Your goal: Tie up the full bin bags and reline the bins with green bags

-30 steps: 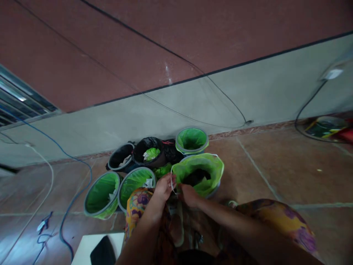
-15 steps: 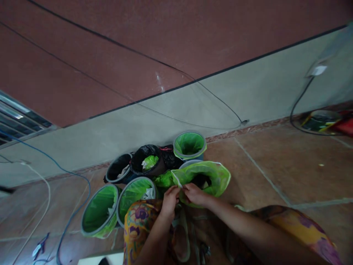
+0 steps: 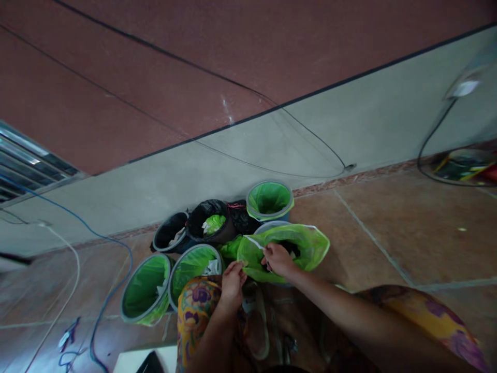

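Observation:
A translucent green bin bag (image 3: 316, 243) stands with its mouth spread between my knees, dark contents partly visible inside. My left hand (image 3: 233, 280) pinches the near-left edge of that bag. Over its mouth, my right hand (image 3: 278, 259) has its fingers closed on the bag's white drawstring (image 3: 254, 241), which stretches from the rim to the fingers. The fingertips of this hand are partly hidden. Behind the bag shows the grey rim of a bin (image 3: 267, 226). A crumpled green bag (image 3: 230, 249) lies just left of it.
Two green-lined bins (image 3: 147, 290) (image 3: 196, 267) stand at left. Behind are black-lined bins (image 3: 171, 231) (image 3: 207, 220), a tied black bag (image 3: 243, 217) and another green-lined bin (image 3: 271, 201) by the wall. A blue cable (image 3: 103, 311) crosses the floor. A phone-like dark object (image 3: 150, 363) lies on a white surface.
My right hand has moved away from my left, to the right, drawing the white drawstring out from the rim. My left hand stays at the bag's edge. The view has shifted slightly.

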Tool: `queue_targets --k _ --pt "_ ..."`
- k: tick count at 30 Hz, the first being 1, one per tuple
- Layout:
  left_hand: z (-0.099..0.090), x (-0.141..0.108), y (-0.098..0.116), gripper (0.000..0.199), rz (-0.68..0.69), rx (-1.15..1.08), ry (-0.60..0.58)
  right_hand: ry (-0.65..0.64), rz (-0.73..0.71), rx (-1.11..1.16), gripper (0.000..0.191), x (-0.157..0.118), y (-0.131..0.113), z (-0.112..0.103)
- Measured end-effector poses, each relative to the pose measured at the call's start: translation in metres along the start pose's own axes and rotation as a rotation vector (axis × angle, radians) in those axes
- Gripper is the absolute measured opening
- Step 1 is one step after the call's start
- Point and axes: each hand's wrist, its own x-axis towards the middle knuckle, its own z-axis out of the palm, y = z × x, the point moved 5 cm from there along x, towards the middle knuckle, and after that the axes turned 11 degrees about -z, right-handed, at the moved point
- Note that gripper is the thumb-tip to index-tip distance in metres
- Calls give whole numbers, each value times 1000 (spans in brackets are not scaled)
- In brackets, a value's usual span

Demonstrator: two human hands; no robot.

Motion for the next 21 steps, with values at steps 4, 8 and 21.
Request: queue_targets --k 4,8,21 --pt "5 -4 -1 36 12 20 -63 -53 -177 -249 14 -2 -1 14" --pt "11 -8 2 36 32 0 -129 -52 -304 -349 12 -1 2 25" --pt "-6 0 -16 34 -27 219 -114 -343 -240 175 26 -12 13 47"
